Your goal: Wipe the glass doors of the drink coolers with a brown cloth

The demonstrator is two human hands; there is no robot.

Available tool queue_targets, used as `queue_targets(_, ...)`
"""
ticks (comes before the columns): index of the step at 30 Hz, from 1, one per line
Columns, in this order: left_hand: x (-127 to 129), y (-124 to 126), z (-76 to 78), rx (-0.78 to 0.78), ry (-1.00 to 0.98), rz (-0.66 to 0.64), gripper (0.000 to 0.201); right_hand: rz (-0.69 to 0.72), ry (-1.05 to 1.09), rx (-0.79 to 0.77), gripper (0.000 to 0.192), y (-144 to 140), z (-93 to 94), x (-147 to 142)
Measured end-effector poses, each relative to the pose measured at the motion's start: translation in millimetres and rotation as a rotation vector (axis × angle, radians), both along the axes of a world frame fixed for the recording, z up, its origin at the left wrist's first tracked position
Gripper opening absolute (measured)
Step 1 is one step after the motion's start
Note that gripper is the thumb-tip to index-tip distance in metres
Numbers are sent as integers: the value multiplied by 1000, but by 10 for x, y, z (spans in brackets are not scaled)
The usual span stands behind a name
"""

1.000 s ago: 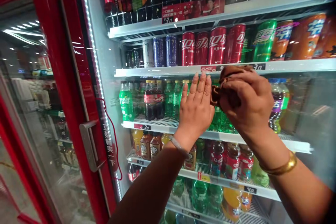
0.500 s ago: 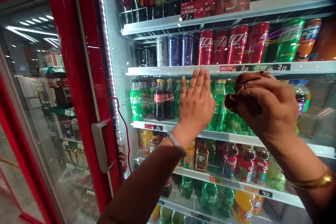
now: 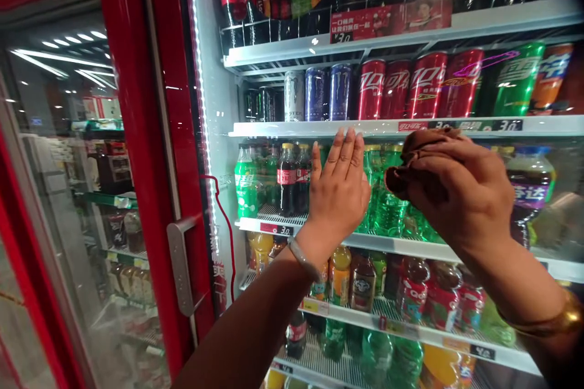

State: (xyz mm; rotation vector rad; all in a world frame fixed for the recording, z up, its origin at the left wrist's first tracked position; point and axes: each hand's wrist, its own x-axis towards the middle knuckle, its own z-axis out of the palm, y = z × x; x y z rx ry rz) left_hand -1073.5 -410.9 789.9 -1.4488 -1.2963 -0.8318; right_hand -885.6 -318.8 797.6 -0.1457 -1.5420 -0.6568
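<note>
My left hand [image 3: 340, 188] is held flat with its fingers stretched upward, in front of a drinks cooler and seemingly against its glass. A grey bracelet [image 3: 303, 259] circles that wrist. To its right, my right hand [image 3: 472, 194] is closed around a bunched dark brown cloth [image 3: 417, 158], part of which hides behind the fingers. Purple and orange scribbled marks [image 3: 486, 65] show over the cans above the right hand. Behind the hands stand green bottles [image 3: 390, 209] and cola bottles [image 3: 287, 179].
Red cans [image 3: 426, 85] line the white shelf [image 3: 319, 129] above the hands. Lower shelves hold juice bottles [image 3: 340, 273] and red-labelled bottles [image 3: 413, 292]. At left are a metal door handle [image 3: 180, 267], a red frame [image 3: 132, 152] and a hanging red cord [image 3: 228, 225].
The view has shifted, so the cooler sits a little lower and further right in it. Both hands have moved slightly left relative to the shelves, and the cloth stays in my right hand.
</note>
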Motion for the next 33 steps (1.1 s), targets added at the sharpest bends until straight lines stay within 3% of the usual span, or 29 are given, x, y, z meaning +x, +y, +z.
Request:
queue_targets(3, -71, -6, 5, 19, -1, -6, 67, -15, 111, 60, 31, -93, 240, -256)
queue_targets(5, -122, -20, -8, 38, 3, -5, 69, 16, 53, 86, 28, -194, 299, -450)
queue_targets(8, -221, -85, -47, 51, 6, 7, 73, 43, -118, 136, 27, -293, 155, -570)
queue_targets(11, -338, -170, -81, 31, 11, 16, 70, 61, -225, 141, 27, -298, -76, -464)
queue_targets(13, -409, -208, -82, 19, 13, 8, 69, 57, -208, 122, 28, -275, -122, -392)
queue_targets(16, -492, -223, -49, 39, 4, -14, 71, 40, -31, 68, 31, -274, 36, -481)
queue_targets(20, -594, -219, -15, 86, -11, -34, 74, 55, 51, 74, 28, -398, 263, -881)
queue_targets(23, -695, -256, -51, 94, -1, -24, 74, 76, -100, 108, 25, -515, 136, -1046)
queue_targets(26, -810, -321, -114, 86, 36, -4, 74, 92, -222, 103, 27, -551, -103, -989)
queue_targets(28, -879, -356, -139, 84, 52, -1, 73, 83, -219, 103, 28, -532, -159, -928)
queue_targets(33, -989, -378, -127, 101, 23, -23, 75, 56, 24, 77, 27, -561, 125, -1150)
